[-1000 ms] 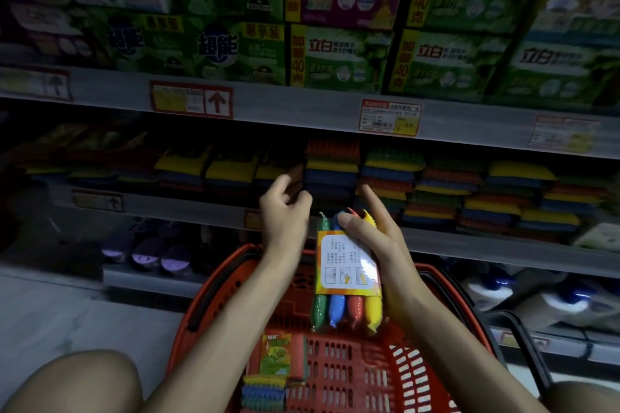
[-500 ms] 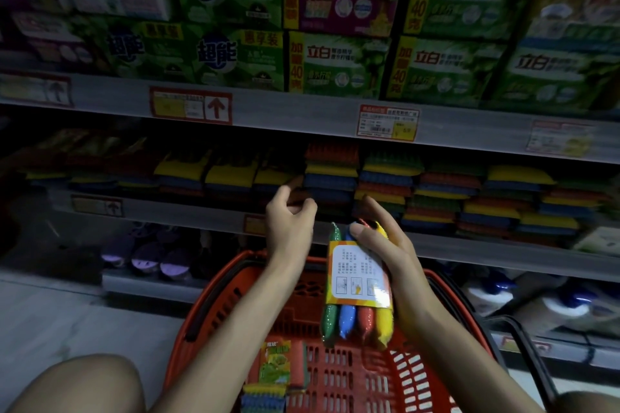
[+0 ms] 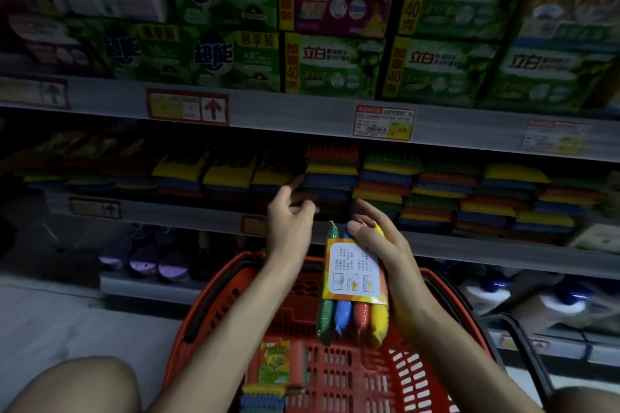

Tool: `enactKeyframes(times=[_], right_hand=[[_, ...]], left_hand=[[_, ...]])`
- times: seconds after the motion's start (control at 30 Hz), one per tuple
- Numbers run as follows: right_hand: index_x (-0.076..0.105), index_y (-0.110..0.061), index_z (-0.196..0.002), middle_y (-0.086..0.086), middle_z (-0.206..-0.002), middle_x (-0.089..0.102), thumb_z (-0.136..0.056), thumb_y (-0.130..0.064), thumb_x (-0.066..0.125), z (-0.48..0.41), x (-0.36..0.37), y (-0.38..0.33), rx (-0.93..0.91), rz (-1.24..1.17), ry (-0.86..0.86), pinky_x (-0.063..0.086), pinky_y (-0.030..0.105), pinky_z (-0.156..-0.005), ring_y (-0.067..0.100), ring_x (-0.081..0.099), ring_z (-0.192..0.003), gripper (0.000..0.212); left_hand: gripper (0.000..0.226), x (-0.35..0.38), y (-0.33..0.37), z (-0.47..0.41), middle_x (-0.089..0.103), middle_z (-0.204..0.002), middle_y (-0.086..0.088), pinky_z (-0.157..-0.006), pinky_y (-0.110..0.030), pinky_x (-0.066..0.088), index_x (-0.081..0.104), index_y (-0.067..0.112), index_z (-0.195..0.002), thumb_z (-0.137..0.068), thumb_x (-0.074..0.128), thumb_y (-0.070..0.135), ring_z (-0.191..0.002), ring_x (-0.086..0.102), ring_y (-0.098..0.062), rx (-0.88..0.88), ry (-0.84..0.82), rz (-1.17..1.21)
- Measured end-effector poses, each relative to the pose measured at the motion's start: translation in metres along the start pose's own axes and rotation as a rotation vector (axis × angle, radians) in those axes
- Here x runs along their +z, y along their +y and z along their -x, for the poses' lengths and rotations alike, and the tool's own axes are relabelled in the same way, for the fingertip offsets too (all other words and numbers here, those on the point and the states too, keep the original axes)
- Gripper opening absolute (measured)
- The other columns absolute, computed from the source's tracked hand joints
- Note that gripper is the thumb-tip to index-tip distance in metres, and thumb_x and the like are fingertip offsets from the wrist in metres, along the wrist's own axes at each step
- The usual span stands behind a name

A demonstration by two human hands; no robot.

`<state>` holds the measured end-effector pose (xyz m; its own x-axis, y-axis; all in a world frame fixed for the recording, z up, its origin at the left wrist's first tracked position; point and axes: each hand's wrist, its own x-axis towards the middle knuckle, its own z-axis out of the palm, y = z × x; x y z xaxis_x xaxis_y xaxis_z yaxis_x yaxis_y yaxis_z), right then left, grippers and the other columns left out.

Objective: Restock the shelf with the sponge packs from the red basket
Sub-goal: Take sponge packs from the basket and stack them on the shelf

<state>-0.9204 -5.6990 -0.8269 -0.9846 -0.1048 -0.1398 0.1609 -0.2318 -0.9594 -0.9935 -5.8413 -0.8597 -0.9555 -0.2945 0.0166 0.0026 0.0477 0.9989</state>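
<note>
**Sponge pack held above the basket, at the shelf's front edge**

We see the shelf (image 3: 188, 216) with sponge stacks (image 3: 382, 184) along its front edge. Below it sits the red basket (image 3: 201, 305), and another pack (image 3: 273, 369) lies near its left wall. Our left hand (image 3: 290, 221) reaches to the shelf edge, fingers loosely curled and holding nothing. Our right hand (image 3: 392, 255) grips a four-colour sponge pack (image 3: 352, 282) upright above the basket.

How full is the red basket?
Not empty: at least one sponge pack lies on the basket floor; the right hand holds a second pack above it.
</note>
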Motion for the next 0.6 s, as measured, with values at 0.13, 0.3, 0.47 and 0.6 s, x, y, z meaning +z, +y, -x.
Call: enactKeyframes(times=[0.13, 0.3, 0.47, 0.6], right_hand=[[0.069, -0.034, -0.123, 0.013, -0.109, 0.073, -0.078, -0.041, 0.072, 0.001, -0.003, -0.002, 0.03, 0.042, -0.014, 0.056, 0.027, -0.066, 0.02, 0.073, -0.083, 0.045], [0.073, -0.022, -0.116, 0.009, -0.09, 0.074, -0.093, -0.032, 0.069, 0.005, -0.006, -0.004, 0.047, 0.075, 0.017, 0.056, 0.027, -0.064, 0.02, 0.072, -0.077, 0.026], [0.072, -0.006, -0.105, 0.013, -0.089, 0.073, -0.096, -0.031, 0.067, 0.007, -0.008, 0.0, 0.037, 0.067, 0.169, 0.056, 0.032, -0.069, 0.024, 0.072, -0.078, 0.028], [0.064, -0.01, -0.087, 0.006, -0.075, 0.064, -0.095, -0.038, 0.07, 0.009, -0.007, 0.004, 0.002, 0.032, 0.252, 0.053, 0.034, -0.065, 0.022, 0.065, -0.07, 0.029]], left_hand=[[0.037, -0.004, 0.002, 0.002, 0.072, -0.108, -0.01, -0.072, -0.029, 0.047, 0.054, 0.003, -0.136, -0.099, 0.056, 0.003, -0.093, 0.073, -0.019, -0.051, -0.023, -0.008], [0.031, -0.027, 0.019, 0.027, 0.071, -0.108, 0.001, -0.068, -0.021, 0.049, 0.057, 0.021, -0.13, -0.102, 0.057, 0.007, -0.086, 0.07, -0.01, -0.061, -0.071, 0.008], [0.018, -0.059, 0.033, 0.074, 0.074, -0.113, 0.005, -0.086, -0.032, 0.058, 0.072, 0.034, -0.116, -0.099, 0.065, 0.036, -0.101, 0.072, -0.01, -0.199, -0.256, -0.084], [0.049, -0.071, 0.035, 0.097, 0.073, -0.121, 0.017, -0.1, -0.041, 0.054, 0.07, 0.046, -0.119, -0.077, 0.069, 0.071, -0.115, 0.067, -0.005, -0.307, -0.523, -0.136]])
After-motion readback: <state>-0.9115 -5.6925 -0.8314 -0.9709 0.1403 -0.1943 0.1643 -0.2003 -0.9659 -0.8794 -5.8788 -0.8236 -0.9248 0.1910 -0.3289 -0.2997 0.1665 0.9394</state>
